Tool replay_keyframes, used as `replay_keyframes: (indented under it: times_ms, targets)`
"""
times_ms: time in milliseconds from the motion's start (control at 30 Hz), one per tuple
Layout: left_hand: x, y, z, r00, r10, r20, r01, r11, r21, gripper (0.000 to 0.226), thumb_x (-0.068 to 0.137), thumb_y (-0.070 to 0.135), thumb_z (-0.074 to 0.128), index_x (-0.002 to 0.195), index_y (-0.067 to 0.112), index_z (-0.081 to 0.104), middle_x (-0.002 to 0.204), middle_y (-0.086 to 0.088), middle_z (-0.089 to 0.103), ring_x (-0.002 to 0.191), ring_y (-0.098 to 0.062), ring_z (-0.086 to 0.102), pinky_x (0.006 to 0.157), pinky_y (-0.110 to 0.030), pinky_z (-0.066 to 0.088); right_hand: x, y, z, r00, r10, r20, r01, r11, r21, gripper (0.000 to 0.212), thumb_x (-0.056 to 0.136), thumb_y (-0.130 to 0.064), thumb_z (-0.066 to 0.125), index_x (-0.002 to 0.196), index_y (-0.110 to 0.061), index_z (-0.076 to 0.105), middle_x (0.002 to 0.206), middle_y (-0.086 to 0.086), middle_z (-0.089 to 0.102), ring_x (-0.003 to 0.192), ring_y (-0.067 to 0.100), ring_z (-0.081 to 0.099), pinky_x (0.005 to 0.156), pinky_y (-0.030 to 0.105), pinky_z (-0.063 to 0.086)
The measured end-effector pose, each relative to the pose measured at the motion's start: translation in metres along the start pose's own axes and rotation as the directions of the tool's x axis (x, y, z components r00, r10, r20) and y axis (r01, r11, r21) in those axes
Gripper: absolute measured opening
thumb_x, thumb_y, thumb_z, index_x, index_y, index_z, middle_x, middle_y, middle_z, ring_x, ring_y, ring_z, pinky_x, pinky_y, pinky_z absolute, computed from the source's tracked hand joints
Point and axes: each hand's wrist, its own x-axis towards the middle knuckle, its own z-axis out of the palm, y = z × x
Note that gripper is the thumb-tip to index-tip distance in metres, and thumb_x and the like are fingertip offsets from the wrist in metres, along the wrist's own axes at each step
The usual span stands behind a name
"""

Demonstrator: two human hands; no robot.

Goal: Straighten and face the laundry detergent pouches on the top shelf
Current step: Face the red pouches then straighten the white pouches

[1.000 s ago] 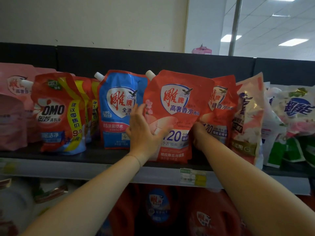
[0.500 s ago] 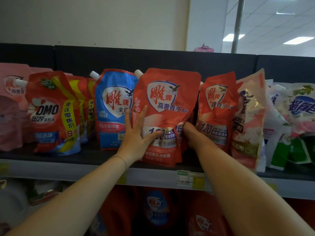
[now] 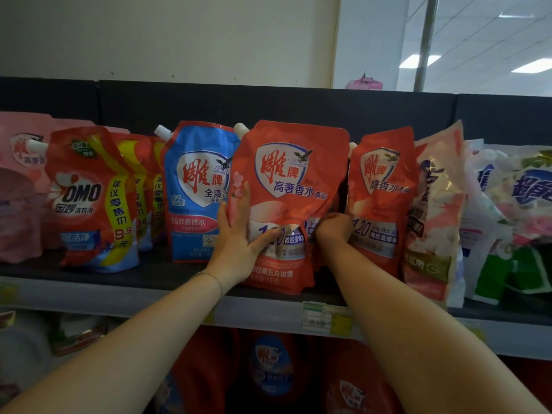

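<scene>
A red detergent pouch (image 3: 291, 186) stands upright in the middle of the top shelf (image 3: 167, 271), label facing me. My left hand (image 3: 239, 243) lies against its lower left side, fingers straight up along the edge and thumb across the front. My right hand (image 3: 333, 228) grips its lower right edge with curled fingers, between it and a second red pouch (image 3: 380, 189) just to the right. A blue pouch (image 3: 195, 186) stands to the left, partly behind the red one.
Red OMO pouches (image 3: 86, 198) and pink pouches (image 3: 18, 180) fill the shelf's left end. A pink-white bag (image 3: 436, 210) and white-green bags (image 3: 513, 210) crowd the right. A price tag (image 3: 325, 318) hangs on the shelf's front edge. Red bottles (image 3: 268, 366) stand below.
Between my two hands the middle red pouch has shifted left, overlapping the blue pouch more, and a gap has opened beside the second red pouch. My right hand has curled tighter on its edge.
</scene>
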Motion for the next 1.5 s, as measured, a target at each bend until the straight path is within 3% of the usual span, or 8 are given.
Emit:
replay_keyframes:
  times_ms: [100,300,567,767,967,1233,1400,1500]
  targets:
    - [0.0,0.002,0.005,0.998,0.02,-0.056,-0.02,1.0,0.007,0.088,0.074,0.067,0.05,0.132,0.068,-0.016,0.149,-0.005,0.009,0.127,-0.034,0.041,0.097,-0.041,0.041,-0.006,-0.003,-0.013,0.993,-0.088,-0.083,0.078,0.99,-0.12,0.024,0.092,-0.003,0.047,0.096,0.009,0.067,0.104,0.025,0.065,0.102,0.036,0.059,0.083,0.032,0.043]
    - [0.0,0.008,0.014,0.991,0.002,-0.132,0.005,0.999,0.049,0.087,0.086,0.053,0.056,0.139,0.057,-0.012,0.133,-0.011,0.023,0.115,-0.036,0.047,0.095,-0.041,0.04,-0.011,-0.011,-0.02,0.983,0.034,0.18,0.003,0.979,-0.202,0.035,0.093,-0.014,0.043,0.121,0.002,0.058,0.12,0.019,0.061,0.109,0.035,0.058,0.089,0.034,0.048]
    - [-0.006,0.013,0.012,0.989,-0.021,-0.145,0.024,0.999,0.022,0.083,0.086,0.053,0.056,0.131,0.062,-0.013,0.131,-0.013,0.024,0.121,-0.04,0.043,0.1,-0.047,0.038,-0.039,0.002,-0.034,0.94,-0.301,0.16,0.339,0.874,-0.348,0.034,0.094,-0.013,0.044,0.061,-0.014,0.039,0.079,0.011,0.055,0.078,0.026,0.052,0.057,0.029,0.025]
    - [-0.008,0.02,0.012,0.984,-0.119,-0.135,0.115,0.993,-0.039,0.089,0.086,0.054,0.058,0.135,0.064,-0.015,0.135,-0.013,0.022,0.126,-0.043,0.037,0.103,-0.052,0.035,-0.049,-0.005,-0.031,0.94,-0.333,0.073,0.31,0.749,-0.586,0.017,0.091,-0.011,0.044,0.095,-0.005,0.06,0.104,0.019,0.064,0.098,0.038,0.059,0.069,0.034,0.04]
    - [-0.011,0.035,0.024,0.954,-0.236,-0.184,0.229,0.972,-0.059,0.085,0.086,0.058,0.055,0.129,0.072,-0.018,0.146,-0.015,0.014,0.132,-0.047,0.027,0.103,-0.067,0.027,-0.05,-0.008,-0.048,0.943,-0.328,-0.064,0.256,0.833,-0.491,0.034,0.091,0.0,0.042,0.124,0.004,0.047,0.109,0.024,0.061,0.102,0.039,0.057,0.074,0.034,0.04]
    - [-0.016,0.061,0.053,0.916,-0.318,-0.244,0.326,0.945,-0.009,0.08,0.089,0.064,0.045,0.134,0.063,-0.021,0.14,-0.019,0.018,0.122,-0.041,0.033,0.096,-0.06,0.029,-0.085,-0.02,-0.066,0.81,-0.578,0.095,0.582,0.775,-0.248,0.029,0.099,-0.034,0.041,0.12,-0.016,0.046,0.112,0.001,0.058,0.096,0.016,0.055,0.08,0.032,0.044]
    - [-0.023,0.06,0.049,0.949,-0.256,-0.184,0.259,0.966,-0.004,0.073,0.093,0.058,0.04,0.138,0.06,-0.018,0.137,-0.016,0.019,0.124,-0.041,0.031,0.096,-0.059,0.03,-0.098,-0.011,-0.054,0.942,-0.305,0.141,0.298,0.952,0.065,0.054,0.1,-0.037,0.038,0.147,-0.027,0.012,0.121,-0.011,0.045,0.096,0.007,0.052,0.085,0.028,0.038]
    - [-0.026,0.055,0.044,0.964,-0.216,-0.154,0.219,0.976,0.002,0.07,0.094,0.058,0.036,0.136,0.061,-0.02,0.137,-0.016,0.019,0.123,-0.04,0.031,0.096,-0.058,0.031,-0.094,-0.008,-0.048,0.98,-0.195,0.035,0.183,0.96,0.213,0.045,0.102,-0.036,0.031,0.145,-0.024,0.022,0.131,-0.001,0.048,0.116,0.018,0.051,0.096,0.033,0.04]
